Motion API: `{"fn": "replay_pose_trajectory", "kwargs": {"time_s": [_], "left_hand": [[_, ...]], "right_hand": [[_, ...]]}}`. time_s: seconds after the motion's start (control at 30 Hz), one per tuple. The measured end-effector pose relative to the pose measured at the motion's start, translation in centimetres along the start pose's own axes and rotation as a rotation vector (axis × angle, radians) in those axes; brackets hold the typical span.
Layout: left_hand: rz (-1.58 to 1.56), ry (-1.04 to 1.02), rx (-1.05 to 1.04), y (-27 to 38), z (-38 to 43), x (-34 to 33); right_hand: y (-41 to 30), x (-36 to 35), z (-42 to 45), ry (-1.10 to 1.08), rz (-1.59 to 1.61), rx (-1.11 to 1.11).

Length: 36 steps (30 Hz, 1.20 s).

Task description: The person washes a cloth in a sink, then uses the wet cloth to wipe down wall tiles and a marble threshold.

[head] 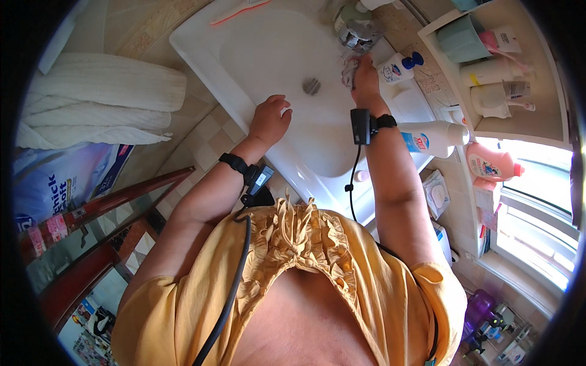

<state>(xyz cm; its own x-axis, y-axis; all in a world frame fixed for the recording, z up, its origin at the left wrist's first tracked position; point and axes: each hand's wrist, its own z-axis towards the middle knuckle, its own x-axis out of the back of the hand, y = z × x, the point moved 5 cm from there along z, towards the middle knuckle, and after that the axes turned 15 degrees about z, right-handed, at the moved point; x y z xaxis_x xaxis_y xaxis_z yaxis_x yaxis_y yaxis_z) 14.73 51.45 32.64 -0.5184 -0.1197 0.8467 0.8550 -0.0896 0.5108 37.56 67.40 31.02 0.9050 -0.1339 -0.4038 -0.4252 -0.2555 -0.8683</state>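
A white ceramic washbasin (274, 59) with a round metal drain (311, 86) lies before me. My right hand (366, 78) grips a crumpled greyish cloth (349, 74) against the basin's right side. Just beyond that hand is a greenish container (352, 18) with a shiny grey part, too blurred to name exactly. My left hand (271, 120) hovers by the basin's near-left edge, holding nothing, with thumb and fingers apart and slightly bent. A white pump bottle with a blue top (397, 68) stands close to my right hand.
On the far-left rim rests a white-and-orange brush (240, 11). A large white bottle (435, 137) is beside my right forearm, and a pink bottle (492, 162) is by the window. A shelf (545, 123) holds cups and toothbrushes. Towels (110, 87) hang at left.
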Motion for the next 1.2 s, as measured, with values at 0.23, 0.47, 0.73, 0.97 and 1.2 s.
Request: {"fn": "replay_pose_trajectory", "kwargs": {"time_s": [0.23,0.47,0.73,0.97,1.2], "left_hand": [[-0.450,-0.044,0.223,-0.2,0.2,-1.0],[-1.780,-0.325,0.903,4.6,2.7,-3.1],[-1.767,-0.433,0.672,9.4,-0.3,-5.9],[-1.569,-0.416,0.716,10.1,-0.7,-5.6],[-1.560,-0.244,0.467,12.1,3.6,0.6]], "right_hand": [[-0.1,-3.9,-6.3,-0.087,0.284,-0.204],[3.2,-9.0,-16.3,-0.385,-0.605,0.473],[1.5,-4.0,-12.4,-0.136,-0.472,0.290],[1.7,-4.5,-14.0,-0.087,-0.392,0.309],[1.7,-5.4,-14.7,0.019,0.149,0.103]]}}
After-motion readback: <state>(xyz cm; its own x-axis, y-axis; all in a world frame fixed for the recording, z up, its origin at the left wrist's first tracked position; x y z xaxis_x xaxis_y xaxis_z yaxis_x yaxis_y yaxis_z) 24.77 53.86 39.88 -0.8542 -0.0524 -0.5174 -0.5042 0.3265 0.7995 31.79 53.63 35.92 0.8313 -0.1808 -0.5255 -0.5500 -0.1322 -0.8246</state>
